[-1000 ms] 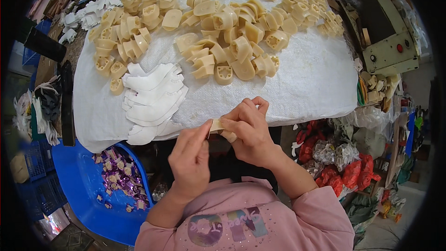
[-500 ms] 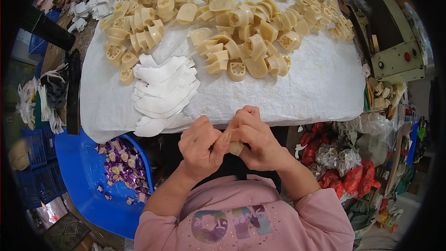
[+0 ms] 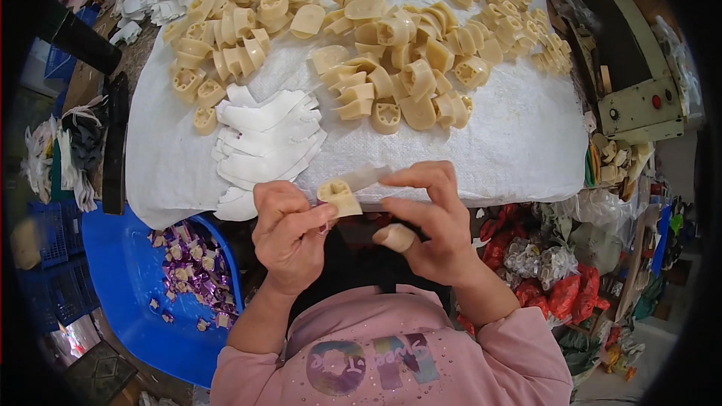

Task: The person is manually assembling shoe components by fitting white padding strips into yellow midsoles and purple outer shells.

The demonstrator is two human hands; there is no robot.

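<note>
The left hand pinches a small cream moulded heel piece just off the near edge of the surface. The right hand grips a pale strip that touches the piece, apparently being wrapped or peeled; the next move likely needs a steady pull. Ahead lie white cut sheets and heaped cream pieces. Left and below sits a blue bin of purple scraps; red bags lie to the right.
</note>
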